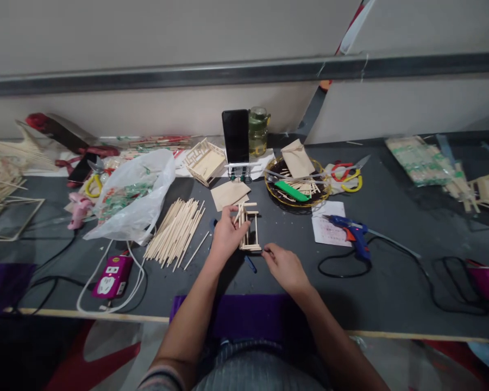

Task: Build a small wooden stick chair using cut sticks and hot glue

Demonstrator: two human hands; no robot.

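My left hand grips a small frame of wooden sticks that stands on the dark table. My right hand rests at the frame's lower right corner, its fingers pinched together at the bottom stick; what they hold is too small to make out. A blue pen lies between the hands. A loose pile of wooden sticks lies to the left of my left hand. A flat wooden sheet lies just behind the frame.
A blue glue gun with its black cord lies to the right on a paper. Behind are a phone on a stand, a jar, a plate of stick pieces, scissors, a plastic bag and a pink power strip.
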